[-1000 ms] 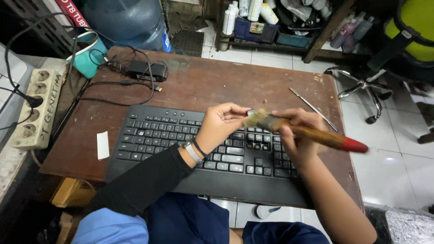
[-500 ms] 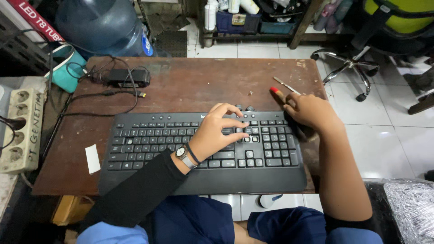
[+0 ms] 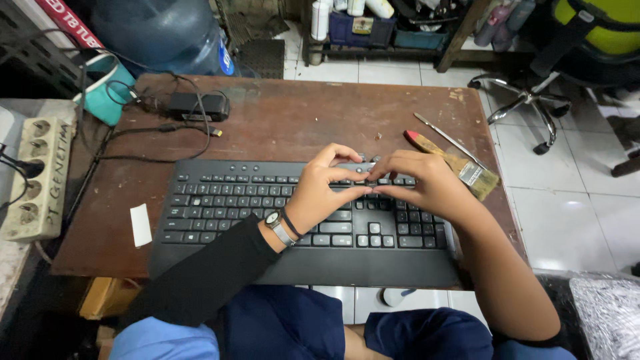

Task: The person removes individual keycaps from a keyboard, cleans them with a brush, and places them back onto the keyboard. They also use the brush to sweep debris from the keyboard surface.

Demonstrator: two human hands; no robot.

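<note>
Both hands meet over the keyboard (image 3: 280, 220) at the desk's (image 3: 300, 127) front edge: left hand (image 3: 327, 190) and right hand (image 3: 417, 187) pinch fingertips together at one key. The brush (image 3: 453, 163) lies put down near the right edge, freeing both.

Repair workshop, worn wooden bench (image 3: 300, 123), paintbrush (image 3: 453, 157), cluttered parts shelf (image 3: 373, 27)

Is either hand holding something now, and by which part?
Nothing held. Left hand and right hand rest fingertips on the keyboard; the brush lies free.
</note>
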